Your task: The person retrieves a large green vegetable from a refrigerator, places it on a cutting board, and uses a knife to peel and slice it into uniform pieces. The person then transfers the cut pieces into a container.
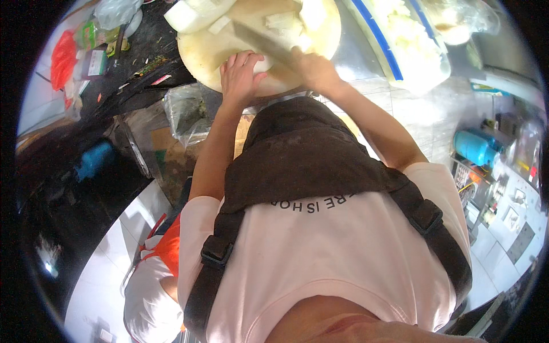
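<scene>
A round cutting board (206, 55) lies at the top of the view. My right hand (318, 73) grips a knife (268, 43), whose blurred blade points up and left across the board. Beside the blade, my left hand (241, 77) presses on a white piece of vegetable (262, 65), its fingers bent over it. A large pale piece of vegetable (195, 15) rests at the board's upper left edge, near a small cut slab (219, 25). More white pieces (283, 22) lie beyond the blade. The exact kind of vegetable cannot be told.
A clear container with blue edges (377, 40) holds chopped pale pieces at the right. A dark surface (146, 51) with scraps and a red plastic bag (63, 60) is at the left. A clear plastic bag (184, 111) hangs below. Another person (150, 287) is at the lower left.
</scene>
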The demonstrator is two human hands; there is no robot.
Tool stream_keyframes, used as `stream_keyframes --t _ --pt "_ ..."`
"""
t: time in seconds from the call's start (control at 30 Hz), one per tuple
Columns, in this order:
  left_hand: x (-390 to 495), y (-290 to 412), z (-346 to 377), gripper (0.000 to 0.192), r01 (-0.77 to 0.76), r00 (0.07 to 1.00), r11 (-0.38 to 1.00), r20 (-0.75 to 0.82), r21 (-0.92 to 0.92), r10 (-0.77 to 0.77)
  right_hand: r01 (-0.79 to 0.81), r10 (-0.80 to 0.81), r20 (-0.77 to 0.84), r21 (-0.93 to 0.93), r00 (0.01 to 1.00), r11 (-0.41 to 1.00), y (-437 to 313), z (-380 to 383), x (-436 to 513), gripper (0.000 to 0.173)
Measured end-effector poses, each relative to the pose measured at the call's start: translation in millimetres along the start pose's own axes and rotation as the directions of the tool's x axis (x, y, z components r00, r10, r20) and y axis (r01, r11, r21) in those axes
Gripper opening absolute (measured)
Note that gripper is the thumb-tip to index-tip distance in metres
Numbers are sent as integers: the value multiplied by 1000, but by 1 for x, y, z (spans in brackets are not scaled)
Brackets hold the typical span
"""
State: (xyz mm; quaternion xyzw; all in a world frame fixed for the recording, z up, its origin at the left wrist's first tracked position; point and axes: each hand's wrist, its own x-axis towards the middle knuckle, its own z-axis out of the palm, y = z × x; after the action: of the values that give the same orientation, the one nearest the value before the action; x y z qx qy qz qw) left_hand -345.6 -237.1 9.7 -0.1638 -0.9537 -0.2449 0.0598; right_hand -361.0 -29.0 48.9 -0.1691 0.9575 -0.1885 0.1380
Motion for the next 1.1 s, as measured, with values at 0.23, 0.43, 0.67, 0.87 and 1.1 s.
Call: stream_keyframes --t 0.23,0.43,0.67,0.87,1.1 --pt "2 1 4 39 57 998 994 20 96 -60 151 -153 -6 -121 988 981 -18 -14 -2 23" --pt "1 0 1 40 72 996 994 43 85 -76 147 -149 -25 -69 989 987 -28 -14 7 20" --pt "7 -3 -12 31 21 990 999 139 -35 -16 15 -17 37 73 999 997 -12 25 20 23" --pt "85 -12 10 40 -10 995 956 -96 -294 -19 -132 219 -304 283 927 950 16 -48 -17 24" --pt "147 -20 67 44 -191 966 971 148 -142 212 -151 238 -364 251 901 956 48 -50 -14 23"
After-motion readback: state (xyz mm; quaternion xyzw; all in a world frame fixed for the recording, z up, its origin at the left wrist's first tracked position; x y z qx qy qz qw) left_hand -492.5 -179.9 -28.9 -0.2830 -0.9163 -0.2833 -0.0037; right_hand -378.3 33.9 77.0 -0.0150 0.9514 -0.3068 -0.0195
